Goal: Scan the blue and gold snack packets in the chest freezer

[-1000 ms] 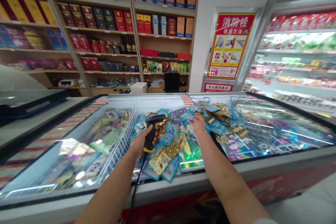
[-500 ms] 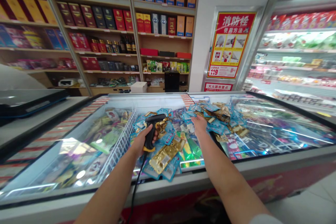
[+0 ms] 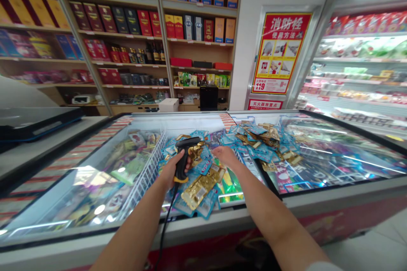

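My left hand [image 3: 175,167] is wrapped round the handle of a black and yellow barcode scanner [image 3: 182,161]. Its cable hangs down over the freezer's front edge. Under and around the scanner lies a heap of blue snack packets [image 3: 203,165] mixed with gold ones, a long gold packet [image 3: 201,188] on top at the front. At the right edge of this heap is my right hand [image 3: 225,156], fingers reaching left toward the packets, with nothing visible in them. A second pile of blue and gold packets [image 3: 262,135] lies further right on the freezer.
A chest freezer [image 3: 333,190] with glass lids spans the front. Inside it a white wire basket divider [image 3: 146,173] stands at the left, with green packages [image 3: 230,182] at the middle. Boxed-goods shelves [image 3: 127,34] rise behind. A lit refrigerated display [image 3: 362,72] stands at the right.
My right hand has moved left, from the edge of the right pile to the edge of the left heap. My left hand and the scanner have stayed almost still.
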Demonstrator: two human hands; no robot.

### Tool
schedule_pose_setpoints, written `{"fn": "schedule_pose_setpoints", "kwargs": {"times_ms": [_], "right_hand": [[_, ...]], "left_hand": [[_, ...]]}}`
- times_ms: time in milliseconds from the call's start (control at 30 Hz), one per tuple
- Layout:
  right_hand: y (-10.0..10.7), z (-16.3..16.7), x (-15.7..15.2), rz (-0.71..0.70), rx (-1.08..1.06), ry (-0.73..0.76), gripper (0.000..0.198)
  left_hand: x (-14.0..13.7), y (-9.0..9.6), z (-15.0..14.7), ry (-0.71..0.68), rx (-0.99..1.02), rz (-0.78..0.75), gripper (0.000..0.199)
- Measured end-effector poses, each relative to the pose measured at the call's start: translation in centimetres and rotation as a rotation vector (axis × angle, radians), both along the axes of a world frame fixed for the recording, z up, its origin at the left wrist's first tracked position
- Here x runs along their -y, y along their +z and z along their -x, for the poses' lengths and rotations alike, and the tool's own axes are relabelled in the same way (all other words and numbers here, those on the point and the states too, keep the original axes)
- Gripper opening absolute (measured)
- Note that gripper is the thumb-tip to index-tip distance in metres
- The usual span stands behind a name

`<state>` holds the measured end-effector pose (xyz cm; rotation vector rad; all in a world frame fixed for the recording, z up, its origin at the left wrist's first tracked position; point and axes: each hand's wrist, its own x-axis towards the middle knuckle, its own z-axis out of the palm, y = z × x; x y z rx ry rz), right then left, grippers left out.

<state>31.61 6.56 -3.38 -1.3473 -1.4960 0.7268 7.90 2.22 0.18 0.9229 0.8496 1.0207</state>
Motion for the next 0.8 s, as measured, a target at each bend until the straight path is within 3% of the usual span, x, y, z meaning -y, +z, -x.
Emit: {"fn": "schedule_pose_setpoints", "kwargs": {"times_ms": [200,300,467,800], "right_hand": [[0.6,0.9,0.7,-0.020,0.290,-0.084,0.020],[0.8,1.3,0.9,0.020,0.331,-0.112,0.027],[0.4,2.3,0.7,0.143,0.148,-0.050,0.045],[-1.4,0.9,-1.5,0.012,-0.242,-0.198,0.040]], "left_hand": [[-0.4,-0.6,0.2,-0.005,-0.012,-0.026,0.041],[-0.6,-0.9,0.2,-0.001,0.004,-0.034,0.040],[-0.6,-0.8,0.2,0.000,0.011,-0.041,0.039],[-0.2,-0.4,0.0,0.012,0.017,-0.021,0.038]]}}
